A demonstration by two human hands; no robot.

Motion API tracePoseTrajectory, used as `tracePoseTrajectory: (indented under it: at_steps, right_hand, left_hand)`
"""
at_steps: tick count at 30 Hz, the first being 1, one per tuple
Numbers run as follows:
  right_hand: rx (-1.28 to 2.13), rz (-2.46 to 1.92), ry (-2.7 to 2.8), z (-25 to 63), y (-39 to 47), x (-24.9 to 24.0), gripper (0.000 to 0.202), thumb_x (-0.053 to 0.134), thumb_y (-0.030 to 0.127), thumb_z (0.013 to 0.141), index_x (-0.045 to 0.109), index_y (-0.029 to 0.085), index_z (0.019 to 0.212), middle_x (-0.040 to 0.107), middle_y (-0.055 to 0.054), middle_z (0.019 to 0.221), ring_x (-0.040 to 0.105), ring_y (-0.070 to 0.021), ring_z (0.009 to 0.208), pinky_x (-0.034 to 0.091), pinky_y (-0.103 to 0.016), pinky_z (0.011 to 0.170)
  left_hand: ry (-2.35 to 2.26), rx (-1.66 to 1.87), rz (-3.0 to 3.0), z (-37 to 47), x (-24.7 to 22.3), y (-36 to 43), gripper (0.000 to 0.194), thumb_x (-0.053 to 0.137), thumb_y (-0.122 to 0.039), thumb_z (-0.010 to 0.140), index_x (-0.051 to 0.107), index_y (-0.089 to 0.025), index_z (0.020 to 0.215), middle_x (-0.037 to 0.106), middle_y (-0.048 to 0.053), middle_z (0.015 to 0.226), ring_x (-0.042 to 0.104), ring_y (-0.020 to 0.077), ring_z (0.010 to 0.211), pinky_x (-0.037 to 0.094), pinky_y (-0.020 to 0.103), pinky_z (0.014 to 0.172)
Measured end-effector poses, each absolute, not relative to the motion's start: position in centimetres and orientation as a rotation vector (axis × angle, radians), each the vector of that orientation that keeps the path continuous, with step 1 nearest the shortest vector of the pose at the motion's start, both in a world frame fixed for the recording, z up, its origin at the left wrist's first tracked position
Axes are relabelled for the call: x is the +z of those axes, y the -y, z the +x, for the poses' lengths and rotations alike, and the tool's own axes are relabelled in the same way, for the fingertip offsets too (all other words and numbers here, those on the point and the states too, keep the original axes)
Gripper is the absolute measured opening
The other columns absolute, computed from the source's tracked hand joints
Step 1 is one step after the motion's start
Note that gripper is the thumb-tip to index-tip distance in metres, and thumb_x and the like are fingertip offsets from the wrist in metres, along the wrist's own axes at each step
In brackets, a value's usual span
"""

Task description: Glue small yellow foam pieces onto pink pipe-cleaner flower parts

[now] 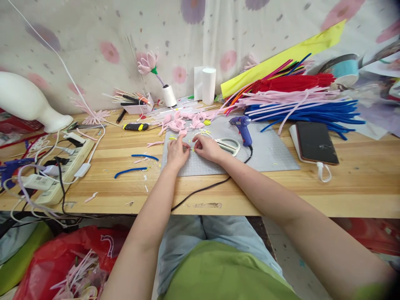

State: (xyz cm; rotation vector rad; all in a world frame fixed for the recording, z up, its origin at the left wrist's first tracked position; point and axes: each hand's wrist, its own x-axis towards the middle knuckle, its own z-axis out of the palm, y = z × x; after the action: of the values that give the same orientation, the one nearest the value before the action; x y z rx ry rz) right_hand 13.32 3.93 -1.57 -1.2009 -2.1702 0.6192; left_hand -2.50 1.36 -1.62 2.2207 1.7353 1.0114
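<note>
Both hands are low over the grey cutting mat, fingertips close together around something tiny and yellowish. My left hand has thumb and fingers drawn in, its index finger pointing up beside the pink fuzzy petals. My right hand is closed in a pinch just to the right; what it grips is too small to name. White-handled scissors lie against the right hand. A purple glue gun rests on the mat further right, its black cord running to the front edge.
Blue, pink and red pipe cleaners are heaped at the back right, near a dark phone. A power strip with tangled cables is at the left. A yellow-black cutter and two blue pieces lie left of the mat.
</note>
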Motion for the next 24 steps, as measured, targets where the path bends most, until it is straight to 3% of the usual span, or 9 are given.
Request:
tracePoseTrajectory:
  at_steps: [5,12,18,24]
  right_hand:
    - [0.602,-1.207,2.173,13.3,-4.0,-1.9,0.029,0.054,0.014,0.071,0.055,0.018,0.100,0.068,-0.001,0.082,0.058,-0.0153,0.071,0.040,-0.026,0.067]
    - [0.586,-1.209,2.181,13.4,-3.9,-1.9,0.027,0.054,0.013,0.072,0.056,0.018,0.098,0.068,-0.001,0.082,0.058,-0.0161,0.075,0.040,-0.027,0.069]
    - [0.492,-1.171,2.179,13.4,-3.7,-1.4,0.026,0.061,0.020,0.072,0.058,0.017,0.098,0.067,-0.004,0.088,0.056,-0.0190,0.085,0.040,-0.030,0.076]
    - [0.384,-1.114,2.121,12.9,-3.9,-0.8,0.018,0.061,0.033,0.079,0.066,0.019,0.089,0.063,-0.008,0.102,0.052,-0.0220,0.099,0.037,-0.035,0.090]
  left_hand:
    - [-1.739,1.157,2.100,-2.8,-1.9,-1.4,0.051,0.062,-0.012,0.069,0.044,-0.021,0.116,0.069,0.002,0.079,0.059,0.0224,0.100,0.034,0.043,0.097]
    - [-1.738,1.469,1.709,-3.8,-2.2,-2.0,0.045,0.061,-0.015,0.070,0.043,-0.023,0.110,0.067,-0.001,0.080,0.060,0.0139,0.070,0.046,0.034,0.079]
    - [-1.617,1.570,1.596,-3.7,-1.9,-1.9,0.042,0.063,-0.018,0.072,0.041,-0.022,0.107,0.067,0.000,0.077,0.064,0.0152,0.085,0.044,0.034,0.087]
    - [-1.495,1.539,1.637,-3.2,-1.5,-1.5,0.042,0.065,-0.019,0.071,0.041,-0.022,0.105,0.066,-0.002,0.075,0.065,0.0151,0.084,0.044,0.035,0.091]
